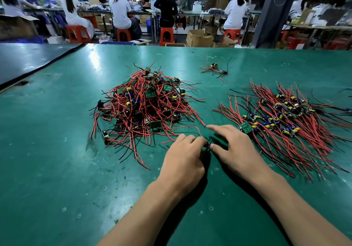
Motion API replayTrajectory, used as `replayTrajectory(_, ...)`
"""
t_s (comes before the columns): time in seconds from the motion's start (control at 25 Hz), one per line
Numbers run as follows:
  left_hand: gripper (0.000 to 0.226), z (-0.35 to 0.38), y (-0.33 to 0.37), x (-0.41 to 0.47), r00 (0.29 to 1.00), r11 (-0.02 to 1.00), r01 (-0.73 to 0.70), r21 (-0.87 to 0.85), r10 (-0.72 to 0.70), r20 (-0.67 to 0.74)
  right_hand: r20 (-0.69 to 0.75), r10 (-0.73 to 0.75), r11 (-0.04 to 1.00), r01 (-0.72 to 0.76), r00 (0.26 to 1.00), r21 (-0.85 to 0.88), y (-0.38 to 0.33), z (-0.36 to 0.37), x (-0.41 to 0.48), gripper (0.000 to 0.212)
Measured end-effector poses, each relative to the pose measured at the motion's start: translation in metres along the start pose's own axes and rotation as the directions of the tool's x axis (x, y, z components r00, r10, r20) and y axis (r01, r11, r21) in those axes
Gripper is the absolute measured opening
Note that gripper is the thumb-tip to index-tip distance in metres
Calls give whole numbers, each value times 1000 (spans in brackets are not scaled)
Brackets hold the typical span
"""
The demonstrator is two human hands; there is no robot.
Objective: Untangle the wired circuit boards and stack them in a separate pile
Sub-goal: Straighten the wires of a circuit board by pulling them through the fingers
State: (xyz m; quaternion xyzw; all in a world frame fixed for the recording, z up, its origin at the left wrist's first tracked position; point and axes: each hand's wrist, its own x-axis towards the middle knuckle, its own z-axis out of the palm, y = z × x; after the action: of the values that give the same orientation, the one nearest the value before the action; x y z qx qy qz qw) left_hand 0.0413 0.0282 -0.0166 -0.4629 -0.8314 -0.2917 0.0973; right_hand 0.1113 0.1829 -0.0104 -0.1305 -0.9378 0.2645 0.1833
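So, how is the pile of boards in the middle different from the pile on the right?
The middle pile is a high tangled heap, wires crossing every way; the right pile lies flat, wires combed roughly parallel. Both hold green boards with red and black wires.

your left hand (182, 156) curls its fingers round a small green board (209, 141) on the green table (57, 169). your right hand (232, 146) sets its thumb against the same board, forefinger straight. tangled heap (144, 102) to the left, combed pile (285, 118) to the right, small cluster (214, 68) far back.
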Motion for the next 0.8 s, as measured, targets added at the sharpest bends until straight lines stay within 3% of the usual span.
replayTrajectory(0.12,19,-2,-2,1,989,994,-51,-92,38,-145,37,-87,996,86,996,13,-2,1,0,45)
replayTrajectory(0.24,9,-4,2,1,961,987,-57,-148,14,-277,-80,-60,997,64,995,44,-2,7,0,28)
replayTrajectory(0.32,12,-6,4,2,901,967,1,-253,-110,-420,-178,90,967,-43,980,252,-3,5,2,14)
replayTrajectory(0.4,16,-8,1,4,838,926,99,-365,-275,-471,-212,252,856,-115,944,504,-2,-2,7,4)
replayTrajectory(0.52,23,-4,-4,7,882,847,277,-454,-412,-231,-123,377,564,-122,918,816,-7,-10,13,11)
replayTrajectory(0.64,12,-5,-6,9,916,804,314,-504,-397,-64,70,315,321,-176,946,931,-15,-15,11,30)
replayTrajectory(0.72,16,-8,-6,11,899,652,343,-676,-436,35,205,205,330,-264,957,906,-20,-12,6,35)
replayTrajectory(0.8,28,-14,-6,12,872,361,395,-845,-437,221,304,110,389,-322,946,863,-26,-8,1,29)
